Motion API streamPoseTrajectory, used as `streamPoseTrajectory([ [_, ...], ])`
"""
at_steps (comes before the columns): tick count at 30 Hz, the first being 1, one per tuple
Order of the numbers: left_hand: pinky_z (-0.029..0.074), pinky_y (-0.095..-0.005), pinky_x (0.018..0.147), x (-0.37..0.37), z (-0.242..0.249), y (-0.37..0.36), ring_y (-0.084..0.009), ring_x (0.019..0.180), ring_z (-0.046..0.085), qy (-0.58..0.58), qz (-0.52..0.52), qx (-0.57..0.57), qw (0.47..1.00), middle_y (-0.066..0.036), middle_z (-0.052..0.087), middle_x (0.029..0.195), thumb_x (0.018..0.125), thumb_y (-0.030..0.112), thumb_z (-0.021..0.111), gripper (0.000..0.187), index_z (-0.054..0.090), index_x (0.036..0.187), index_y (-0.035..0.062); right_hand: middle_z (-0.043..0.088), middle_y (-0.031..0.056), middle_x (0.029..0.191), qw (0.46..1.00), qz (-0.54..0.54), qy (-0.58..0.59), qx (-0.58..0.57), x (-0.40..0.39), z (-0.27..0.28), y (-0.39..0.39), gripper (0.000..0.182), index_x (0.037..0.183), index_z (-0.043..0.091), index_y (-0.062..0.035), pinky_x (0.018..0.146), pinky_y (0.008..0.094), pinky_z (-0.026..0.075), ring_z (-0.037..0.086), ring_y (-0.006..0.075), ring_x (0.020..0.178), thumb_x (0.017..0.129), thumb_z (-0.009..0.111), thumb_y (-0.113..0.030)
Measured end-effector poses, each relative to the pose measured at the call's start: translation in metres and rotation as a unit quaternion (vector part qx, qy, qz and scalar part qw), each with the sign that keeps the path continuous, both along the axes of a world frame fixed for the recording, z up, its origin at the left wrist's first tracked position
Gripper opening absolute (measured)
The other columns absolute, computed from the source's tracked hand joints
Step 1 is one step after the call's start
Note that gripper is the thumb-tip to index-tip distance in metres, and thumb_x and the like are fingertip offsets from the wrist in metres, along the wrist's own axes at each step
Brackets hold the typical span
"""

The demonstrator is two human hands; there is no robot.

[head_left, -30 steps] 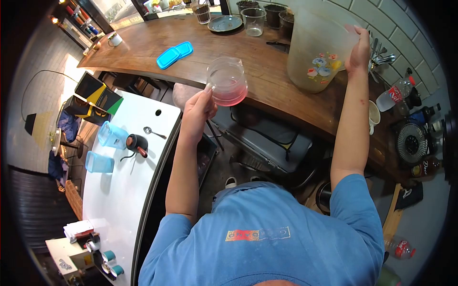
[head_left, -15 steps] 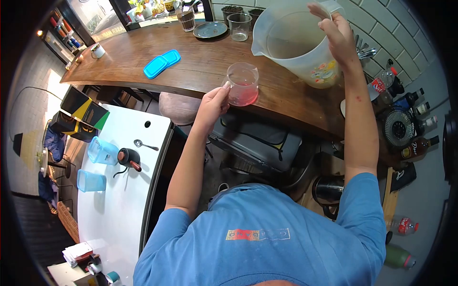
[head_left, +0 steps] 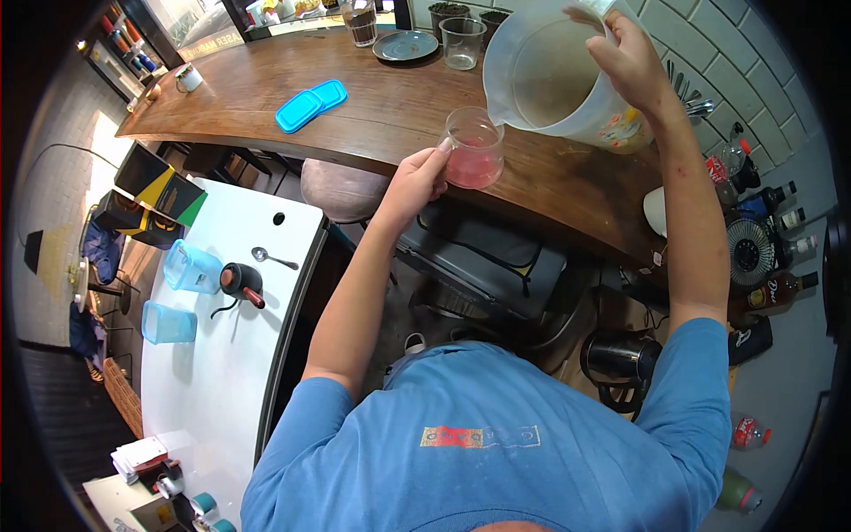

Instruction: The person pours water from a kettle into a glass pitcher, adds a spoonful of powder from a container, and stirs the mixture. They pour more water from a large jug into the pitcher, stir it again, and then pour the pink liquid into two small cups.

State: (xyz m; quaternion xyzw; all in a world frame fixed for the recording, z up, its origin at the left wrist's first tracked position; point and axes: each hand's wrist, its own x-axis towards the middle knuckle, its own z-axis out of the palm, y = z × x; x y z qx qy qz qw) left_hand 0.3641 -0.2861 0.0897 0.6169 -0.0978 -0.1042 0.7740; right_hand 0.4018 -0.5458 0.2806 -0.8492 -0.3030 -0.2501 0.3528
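In my left hand [head_left: 422, 184] is a clear glass measuring cup [head_left: 476, 160], gripped at its near left side and partly filled with pink liquid. My right hand [head_left: 631, 64] is closed around the handle of a large translucent plastic pitcher [head_left: 519, 75] with a flower print. The pitcher tilts toward the cup, its spout just above and right of the cup's rim. Whether liquid is flowing from the spout I cannot make out. Both are over the wooden counter [head_left: 390, 111], near its front edge.
Blue lids [head_left: 310, 105] lie on the counter's left part. Behind are a grey plate [head_left: 406, 47] and a clear plastic cup [head_left: 462, 44]. Bottles [head_left: 769, 295] stand at right. A white table [head_left: 217, 355] at left carries blue containers [head_left: 170, 323], a spoon and a black gooseneck kettle [head_left: 240, 282].
The pitcher has tipped further and its spout has come down close to the cup. My left hand has raised the cup slightly to the right toward it.
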Motion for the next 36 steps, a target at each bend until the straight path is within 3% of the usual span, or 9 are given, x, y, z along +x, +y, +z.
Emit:
streamPoseTrajectory([
  [10,0.034,-0.0232,0.052,0.008,-0.002,-0.001,-0.0067,0.056,0.039,-0.030,0.032,0.038,0.998,0.004,0.043,0.062,0.096,0.039,0.050,0.040,0.051,0.070,0.0087,0.061,0.0129,0.106,0.999,-0.006,0.003,-0.037,0.005,0.012,0.007,0.048,0.111,0.058,0.0052,0.090,0.0321,0.043,0.056,0.0209,0.100,0.068,0.052,-0.016],
  [12,0.037,-0.0258,0.054,0.017,-0.006,0.002,-0.0086,0.058,0.043,-0.106,0.079,0.132,0.982,0.001,0.045,0.061,0.096,0.038,0.050,0.041,0.052,0.074,0.0032,0.061,0.0131,0.106,0.999,0.002,0.004,-0.043,0.005,0.016,0.010,0.047,0.110,0.058,0.0050,0.090,0.0321,0.043,0.056,0.0211,0.099,0.068,0.052,-0.015],
  [18,0.038,-0.0283,0.055,0.039,-0.009,0.007,-0.0099,0.058,0.042,-0.195,0.100,0.203,0.954,-0.004,0.047,0.058,0.095,0.036,0.053,0.042,0.053,0.075,-0.0008,0.063,0.0148,0.102,0.998,-0.027,0.010,-0.052,0.003,0.018,0.011,0.045,0.108,0.059,0.0048,0.087,0.0329,0.045,0.058,0.0220,0.095,0.068,0.051,-0.015],
  [26,0.035,-0.0257,0.050,0.064,-0.024,0.013,-0.0062,0.056,0.042,-0.249,0.055,0.175,0.951,0.000,0.047,0.056,0.093,0.028,0.058,0.038,0.053,0.068,-0.0004,0.064,0.0171,0.100,0.999,-0.023,-0.002,-0.049,0.011,0.017,0.010,0.045,0.107,0.059,0.0054,0.085,0.0342,0.046,0.059,0.0242,0.094,0.069,0.053,-0.017],
  [29,0.035,-0.0244,0.050,0.067,-0.025,0.014,-0.0057,0.055,0.042,-0.261,0.045,0.159,0.951,0.000,0.048,0.055,0.092,0.026,0.059,0.037,0.052,0.066,0.0010,0.064,0.0187,0.100,0.995,-0.069,-0.013,-0.065,0.025,0.009,0.000,0.045,0.106,0.059,0.0059,0.084,0.0348,0.046,0.060,0.0260,0.094,0.069,0.055,-0.019],
  [31,0.035,-0.0243,0.051,0.067,-0.027,0.014,-0.0061,0.055,0.043,-0.245,0.022,0.112,0.963,0.000,0.049,0.056,0.092,0.026,0.059,0.036,0.052,0.067,0.0018,0.060,0.0149,0.116,0.995,-0.007,-0.024,-0.100,0.039,0.009,-0.007,0.050,0.120,0.055,0.0050,0.098,0.0319,0.040,0.055,0.0223,0.111,0.077,0.049,-0.020],
  [36,0.036,-0.0244,0.052,0.072,-0.037,0.017,-0.0064,0.056,0.044,-0.256,0.006,0.141,0.956,0.001,0.049,0.058,0.094,0.027,0.055,0.034,0.052,0.069,0.0033,0.060,0.0150,0.114,0.995,-0.029,0.015,-0.092,0.034,0.010,-0.007,0.053,0.120,0.054,0.0056,0.097,0.0319,0.040,0.055,0.0221,0.108,0.073,0.049,-0.018],
])
